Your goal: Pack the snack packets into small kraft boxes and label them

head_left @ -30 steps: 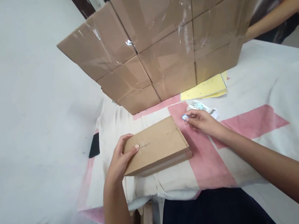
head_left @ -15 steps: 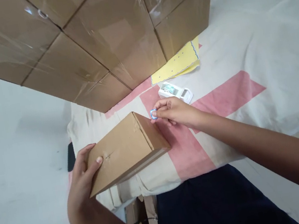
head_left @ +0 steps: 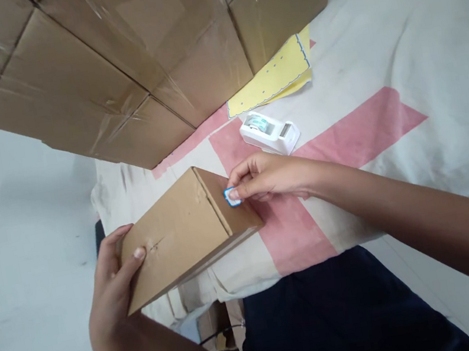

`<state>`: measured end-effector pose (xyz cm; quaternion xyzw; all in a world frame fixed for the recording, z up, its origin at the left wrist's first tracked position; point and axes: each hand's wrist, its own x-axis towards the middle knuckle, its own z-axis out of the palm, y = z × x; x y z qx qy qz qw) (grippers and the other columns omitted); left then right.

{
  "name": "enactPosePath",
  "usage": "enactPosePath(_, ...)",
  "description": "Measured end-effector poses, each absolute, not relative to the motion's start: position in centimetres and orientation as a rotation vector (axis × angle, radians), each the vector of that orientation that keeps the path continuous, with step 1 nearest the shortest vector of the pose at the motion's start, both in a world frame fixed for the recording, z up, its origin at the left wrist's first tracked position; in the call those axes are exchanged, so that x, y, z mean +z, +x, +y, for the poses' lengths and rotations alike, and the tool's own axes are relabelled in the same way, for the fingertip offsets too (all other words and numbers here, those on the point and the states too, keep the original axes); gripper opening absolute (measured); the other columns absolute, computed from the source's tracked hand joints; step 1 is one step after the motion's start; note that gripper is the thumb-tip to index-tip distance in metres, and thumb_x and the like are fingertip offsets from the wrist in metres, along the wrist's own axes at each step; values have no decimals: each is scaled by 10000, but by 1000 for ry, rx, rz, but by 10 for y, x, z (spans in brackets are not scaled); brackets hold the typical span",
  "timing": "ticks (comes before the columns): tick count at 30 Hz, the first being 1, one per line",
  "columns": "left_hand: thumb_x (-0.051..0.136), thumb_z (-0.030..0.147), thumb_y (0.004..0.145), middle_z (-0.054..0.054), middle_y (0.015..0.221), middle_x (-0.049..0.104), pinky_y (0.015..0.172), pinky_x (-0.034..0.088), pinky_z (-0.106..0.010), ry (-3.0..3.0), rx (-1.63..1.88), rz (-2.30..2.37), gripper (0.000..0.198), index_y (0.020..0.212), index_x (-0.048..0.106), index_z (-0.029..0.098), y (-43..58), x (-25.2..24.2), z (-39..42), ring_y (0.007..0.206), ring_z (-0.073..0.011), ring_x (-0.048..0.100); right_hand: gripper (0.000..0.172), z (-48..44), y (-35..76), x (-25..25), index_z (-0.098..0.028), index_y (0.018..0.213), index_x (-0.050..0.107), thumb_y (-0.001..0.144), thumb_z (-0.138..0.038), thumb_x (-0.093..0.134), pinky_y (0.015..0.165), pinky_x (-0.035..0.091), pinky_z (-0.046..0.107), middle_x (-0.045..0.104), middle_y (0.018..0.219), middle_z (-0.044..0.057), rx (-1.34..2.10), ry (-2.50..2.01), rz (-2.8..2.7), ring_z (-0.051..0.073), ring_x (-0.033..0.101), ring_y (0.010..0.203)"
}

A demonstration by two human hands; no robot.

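Nearer the box (head_left: 175, 227) than half a second ago, the right hand (head_left: 267, 175) pinches a blue-edged label (head_left: 232, 201) at the box's end face, contact unclear. The left hand (head_left: 114, 279) has its grip on the opposite end; should that slip, the label might stick crooked.

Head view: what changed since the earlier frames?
Right hand brought the blue-edged label to the box; contact unclear. The box's right end now shows more; the white dispenser is less hidden. Camera shifted too. Unchanged: label pinched in right hand, left hand on the box's other end, yellow sheet by the carton stack.
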<state>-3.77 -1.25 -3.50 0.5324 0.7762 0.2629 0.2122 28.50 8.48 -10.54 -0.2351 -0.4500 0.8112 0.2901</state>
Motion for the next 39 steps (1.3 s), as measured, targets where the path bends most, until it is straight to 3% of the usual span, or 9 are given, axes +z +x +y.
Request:
enactPosePath(5, 735, 535, 792, 34, 1280, 605, 752, 456, -239, 1370, 807, 2105, 500, 1238, 604, 352, -40, -35, -12, 1031, -213, 570, 267, 85, 281, -110, -123, 743, 715, 702, -290, 918, 411, 184, 185, 649, 677, -1, 2156, -630, -1189, 28, 357, 481)
enactPosePath(14, 752, 502, 770, 34, 1231, 613, 747, 444, -237, 1329, 841, 2109, 524, 1245, 598, 344, -33, -34, -12, 1026, -208, 557, 273, 82, 276, -110, -134, 715, 697, 734, -300, 913, 398, 224, 174, 634, 666, -6, 2117, -662, -1201, 39, 414, 490)
enactPosePath(19, 736, 496, 776, 37, 1194, 600, 764, 427, -239, 1367, 807, 2142, 482, 1213, 604, 342, -31, -31, -11, 1046, -207, 537, 287, 80, 275, -107, -131, 686, 682, 757, -303, 900, 382, 204, 178, 567, 574, -42, 2098, -727, -1235, 28, 382, 441)
enactPosePath(29, 773, 531, 675, 20, 1168, 598, 709, 421, -218, 1343, 849, 2157, 589, 1195, 605, 312, -29, -30, -11, 986, -192, 527, 433, 81, 275, -113, -163, 680, 597, 766, -474, 887, 413, 209, 192, 508, 576, -54, 2120, -827, -1344, 44, 382, 472)
enactPosePath(32, 784, 531, 647, 20, 1143, 608, 712, 421, -199, 1348, 890, 2133, 590, 1164, 616, 303, -28, -31, -10, 976, -180, 526, 434, 83, 276, -121, -183, 791, 613, 699, -468, 927, 513, 388, 201, 630, 765, -7, 2006, -902, -1358, 101, 560, 643)
enactPosePath(34, 791, 521, 634, 24, 1115, 601, 702, 417, -191, 1325, 895, 2138, 592, 1157, 613, 307, -27, -31, -9, 949, -171, 520, 499, 84, 276, -125, -213, 1002, 653, 666, -431, 950, 726, 526, 261, 686, 1008, 28, 1899, -935, -1344, 172, 656, 893)
enactPosePath(37, 795, 514, 616, 23, 1101, 589, 688, 414, -189, 1326, 890, 2139, 606, 1154, 609, 307, -27, -31, -9, 933, -169, 514, 638, 84, 275, -128, -279, 1267, 626, 711, -385, 922, 998, 515, 355, 657, 1262, 50, 1919, -840, -1320, 234, 624, 1189)
enactPosePath(39, 790, 515, 619, 20, 1101, 589, 686, 417, -192, 1333, 886, 2140, 604, 1156, 609, 306, -27, -31, -9, 937, -173, 518, 595, 84, 274, -128, -297, 1264, 636, 736, -357, 904, 989, 517, 338, 656, 1303, 40, 1996, -745, -1313, 234, 608, 1230)
